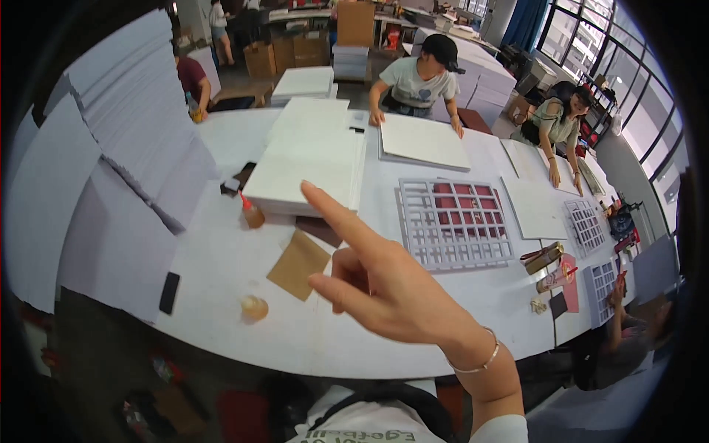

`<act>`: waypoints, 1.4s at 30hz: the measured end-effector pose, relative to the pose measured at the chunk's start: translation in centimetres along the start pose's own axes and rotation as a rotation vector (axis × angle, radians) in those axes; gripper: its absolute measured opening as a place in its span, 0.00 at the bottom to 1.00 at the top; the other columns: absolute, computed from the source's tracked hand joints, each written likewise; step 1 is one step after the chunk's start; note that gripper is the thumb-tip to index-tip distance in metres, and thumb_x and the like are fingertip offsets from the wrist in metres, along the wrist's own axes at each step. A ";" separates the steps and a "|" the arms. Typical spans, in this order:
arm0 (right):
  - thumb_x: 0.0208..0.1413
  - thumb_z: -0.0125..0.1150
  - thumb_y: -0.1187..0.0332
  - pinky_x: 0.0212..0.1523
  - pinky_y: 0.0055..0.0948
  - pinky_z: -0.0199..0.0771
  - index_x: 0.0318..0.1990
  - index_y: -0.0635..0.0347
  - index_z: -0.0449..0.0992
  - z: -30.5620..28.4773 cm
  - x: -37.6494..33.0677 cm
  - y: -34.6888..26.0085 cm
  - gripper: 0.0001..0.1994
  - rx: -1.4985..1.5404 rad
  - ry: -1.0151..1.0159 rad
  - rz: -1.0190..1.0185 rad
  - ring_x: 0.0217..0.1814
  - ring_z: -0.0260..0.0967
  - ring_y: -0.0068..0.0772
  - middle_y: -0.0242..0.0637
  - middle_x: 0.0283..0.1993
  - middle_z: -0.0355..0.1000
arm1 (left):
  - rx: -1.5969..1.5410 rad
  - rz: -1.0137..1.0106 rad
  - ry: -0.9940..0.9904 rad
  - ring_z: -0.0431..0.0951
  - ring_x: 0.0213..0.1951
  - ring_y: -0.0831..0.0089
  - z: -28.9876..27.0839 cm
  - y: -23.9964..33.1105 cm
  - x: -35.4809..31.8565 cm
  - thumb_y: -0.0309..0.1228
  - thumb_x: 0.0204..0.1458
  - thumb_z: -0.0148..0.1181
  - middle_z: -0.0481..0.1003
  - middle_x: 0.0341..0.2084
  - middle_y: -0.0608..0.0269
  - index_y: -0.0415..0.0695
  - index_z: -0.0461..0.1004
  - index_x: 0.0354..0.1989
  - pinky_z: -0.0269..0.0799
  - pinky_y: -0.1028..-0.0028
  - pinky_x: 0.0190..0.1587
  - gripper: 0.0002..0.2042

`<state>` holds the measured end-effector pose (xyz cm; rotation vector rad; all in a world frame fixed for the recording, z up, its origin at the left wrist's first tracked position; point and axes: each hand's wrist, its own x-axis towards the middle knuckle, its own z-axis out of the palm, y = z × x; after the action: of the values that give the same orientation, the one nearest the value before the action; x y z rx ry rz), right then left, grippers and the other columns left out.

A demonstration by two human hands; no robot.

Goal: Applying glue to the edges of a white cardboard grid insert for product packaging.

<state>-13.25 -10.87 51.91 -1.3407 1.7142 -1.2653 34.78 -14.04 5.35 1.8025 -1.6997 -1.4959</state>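
Observation:
My right hand (391, 284) is raised over the near middle of the white table (354, 343). Its index finger and thumb stretch out toward the left, apart from each other, while the other fingers curl in. It holds nothing, and a thin bracelet circles the wrist. Beyond the fingertip, in the picture, lies a tall stack of white boards (306, 162). Below and left of the hand are a brown square sheet (299, 264) and a small bottle of pale amber liquid (254, 308). A red-tipped glue bottle (252, 214) stands by the stack. My left hand is out of view.
Tall paper stacks (140, 111) rise at the left, with a black phone (170, 293) near them. A grey grid frame (454, 221) lies right of centre over dark red pieces. Across the table a person in a black cap (421, 85) handles white boards (425, 142); others sit around the table.

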 end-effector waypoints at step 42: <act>0.52 0.61 0.53 0.43 0.46 0.70 0.65 0.54 0.52 16.0 -34.6 17.4 0.37 -0.196 0.330 1.206 0.42 0.71 0.62 0.61 0.39 0.73 | 0.356 -0.268 -0.721 0.72 0.35 0.79 -11.6 10.4 -4.0 0.30 0.53 0.60 0.75 0.32 0.62 0.35 0.72 0.40 0.67 0.77 0.38 0.11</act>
<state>4.91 17.58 27.05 0.0050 2.3066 -0.5932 38.43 -18.82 20.26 1.8352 -2.2220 -2.2843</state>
